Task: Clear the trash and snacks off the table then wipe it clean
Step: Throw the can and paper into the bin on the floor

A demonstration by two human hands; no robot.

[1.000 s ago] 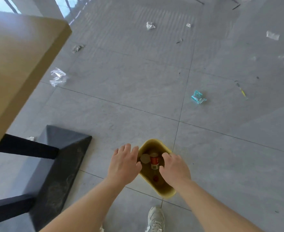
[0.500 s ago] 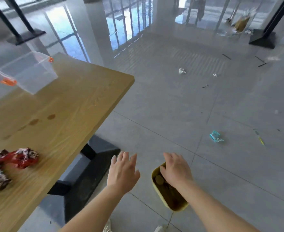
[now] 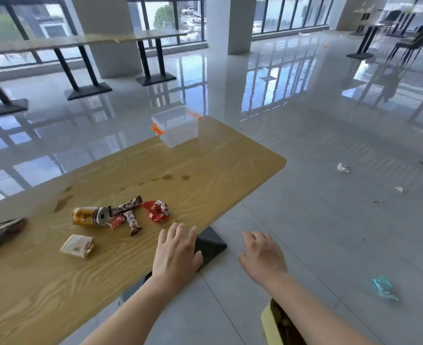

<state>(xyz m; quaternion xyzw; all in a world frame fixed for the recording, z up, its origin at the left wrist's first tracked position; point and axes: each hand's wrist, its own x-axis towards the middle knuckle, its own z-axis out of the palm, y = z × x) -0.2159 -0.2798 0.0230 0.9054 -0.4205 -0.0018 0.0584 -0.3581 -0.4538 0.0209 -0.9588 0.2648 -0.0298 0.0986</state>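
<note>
On the wooden table [image 3: 205,170] lie a tipped gold can [image 3: 88,216], dark brown snack wrappers [image 3: 127,212], a red wrapper [image 3: 157,210], a small beige packet [image 3: 77,246] and a dark cloth [image 3: 0,231] at the left edge. Brown stains [image 3: 167,177] mark the wood. My left hand [image 3: 176,252] hovers open over the table's near edge, holding nothing. My right hand [image 3: 264,256] is open above the floor, beside the table. A yellow bin [image 3: 271,324] with trash inside stands on the floor under my right forearm.
A clear plastic box [image 3: 176,125] with orange clips sits at the table's far end. The table's black base [image 3: 209,242] shows below its edge. Scraps litter the grey floor, among them a teal wrapper [image 3: 383,288] and crumpled plastic [image 3: 342,168]. Other tables and chairs stand farther back.
The view has lifted from the bin and floor up to the table top. Both hands rose away from the bin; the left one now hangs over the table edge.
</note>
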